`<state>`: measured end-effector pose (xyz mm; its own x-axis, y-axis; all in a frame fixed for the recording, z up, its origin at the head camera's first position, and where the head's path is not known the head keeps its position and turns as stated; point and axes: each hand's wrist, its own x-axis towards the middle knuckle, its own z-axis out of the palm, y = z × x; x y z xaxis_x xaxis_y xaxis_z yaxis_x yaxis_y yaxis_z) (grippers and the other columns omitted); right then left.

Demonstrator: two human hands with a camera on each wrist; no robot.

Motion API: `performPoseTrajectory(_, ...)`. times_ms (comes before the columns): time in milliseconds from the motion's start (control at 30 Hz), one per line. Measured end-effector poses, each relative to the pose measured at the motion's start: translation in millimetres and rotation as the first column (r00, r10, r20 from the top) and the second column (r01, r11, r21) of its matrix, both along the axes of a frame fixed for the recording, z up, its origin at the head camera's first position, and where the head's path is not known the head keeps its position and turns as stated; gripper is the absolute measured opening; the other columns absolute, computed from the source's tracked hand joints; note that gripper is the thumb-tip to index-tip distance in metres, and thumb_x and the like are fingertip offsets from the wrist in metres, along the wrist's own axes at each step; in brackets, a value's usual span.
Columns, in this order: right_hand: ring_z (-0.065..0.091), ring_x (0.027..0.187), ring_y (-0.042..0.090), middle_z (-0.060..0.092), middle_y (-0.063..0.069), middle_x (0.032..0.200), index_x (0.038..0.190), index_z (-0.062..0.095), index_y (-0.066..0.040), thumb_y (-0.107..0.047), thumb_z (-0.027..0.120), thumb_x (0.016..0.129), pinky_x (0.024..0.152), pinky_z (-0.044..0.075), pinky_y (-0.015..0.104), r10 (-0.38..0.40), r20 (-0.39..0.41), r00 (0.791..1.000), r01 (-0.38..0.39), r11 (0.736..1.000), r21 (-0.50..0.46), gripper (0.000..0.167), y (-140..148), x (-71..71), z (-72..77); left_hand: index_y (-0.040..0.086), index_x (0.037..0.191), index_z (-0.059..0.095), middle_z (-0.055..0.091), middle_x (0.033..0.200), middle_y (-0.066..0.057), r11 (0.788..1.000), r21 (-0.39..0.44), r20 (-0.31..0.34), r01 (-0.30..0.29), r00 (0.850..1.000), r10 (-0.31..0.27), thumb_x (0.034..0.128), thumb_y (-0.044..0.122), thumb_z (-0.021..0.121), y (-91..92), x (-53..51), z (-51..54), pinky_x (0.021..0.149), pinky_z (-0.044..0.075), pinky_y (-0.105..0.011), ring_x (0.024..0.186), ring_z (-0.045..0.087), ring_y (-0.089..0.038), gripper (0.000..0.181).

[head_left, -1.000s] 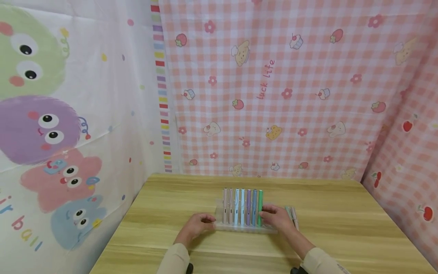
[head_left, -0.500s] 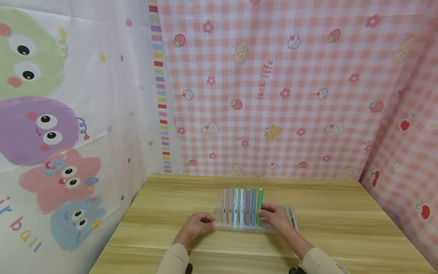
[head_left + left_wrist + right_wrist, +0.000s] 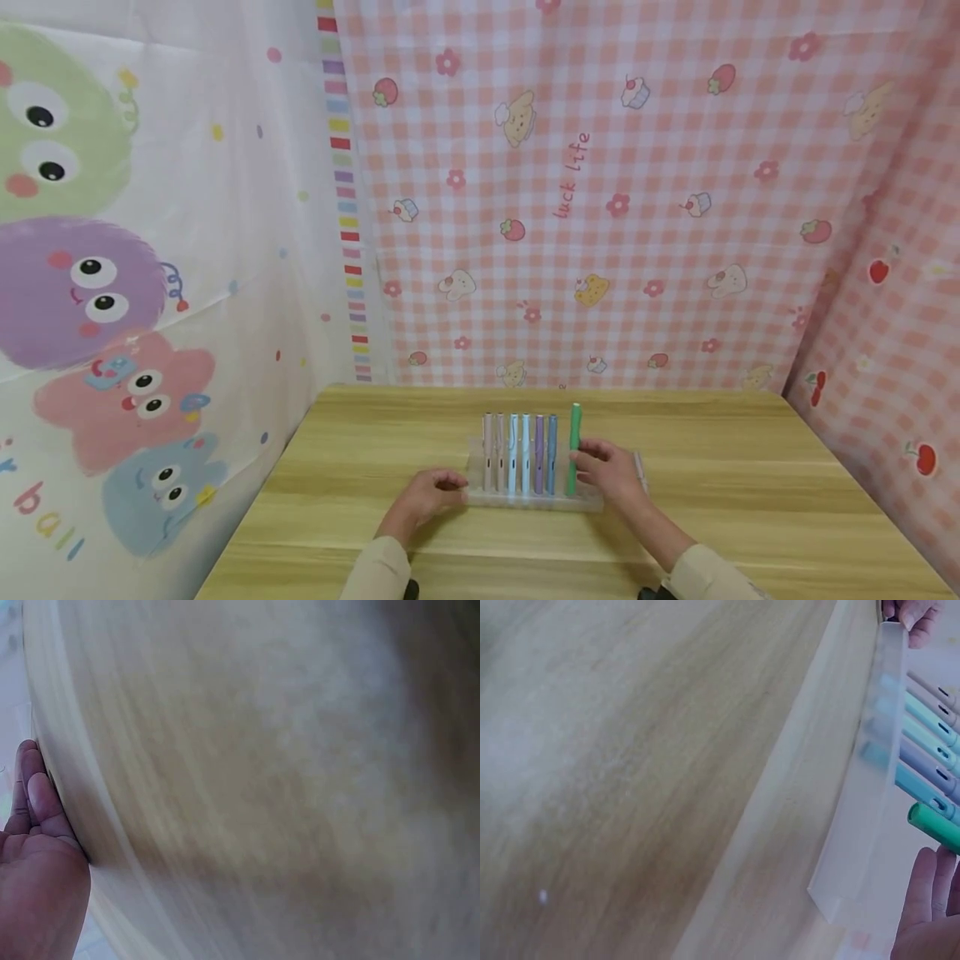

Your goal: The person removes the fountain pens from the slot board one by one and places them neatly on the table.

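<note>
In the head view, the right hand (image 3: 613,477) pinches a green pen (image 3: 575,442) nearly upright above the right part of a clear pen holder (image 3: 588,503), beside six standing pens (image 3: 526,454); the left hand (image 3: 429,497) grips the holder's left end. Only the right wrist view shows the green pen's lower end clear of the holder's front lip (image 3: 862,817). The left wrist view shows mostly table (image 3: 225,765) and the left fingers.
</note>
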<state>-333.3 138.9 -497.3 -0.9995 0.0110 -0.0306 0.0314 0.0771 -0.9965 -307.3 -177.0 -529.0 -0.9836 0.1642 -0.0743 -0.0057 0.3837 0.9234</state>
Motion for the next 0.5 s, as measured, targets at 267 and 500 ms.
performPoseTrajectory(267,0.066,0.096,0.025,0.064,0.017,0.111,0.124,0.058,0.008,-0.01,0.065,0.095,0.082,0.056,0.039,0.019,0.028,0.999,-0.02,1.0,0.007,0.035,12,8.9,12.7,-0.004,0.104,0.068,0.066,0.096,-0.005,0.999,0.035,-0.02,0.015,1.0,-0.015,0.0848,0.002,0.074,0.3,-1.6,-2.7,0.079,0.049,-0.031,0.089,0.058,-0.016,0.021)
performPoseTrajectory(500,0.066,0.099,0.025,0.063,0.018,0.113,0.128,0.054,0.011,-0.008,0.063,0.097,0.083,0.056,0.038,0.042,0.024,0.999,-0.042,0.999,0.019,0.038,29,8.3,16.4,-0.003,0.105,0.069,0.067,0.098,-0.005,1.0,0.029,-0.009,0.009,1.0,-0.008,0.0851,0.003,0.074,0.4,-1.7,-2.0,0.08,0.049,-0.032,0.09,0.058,-0.017,0.021)
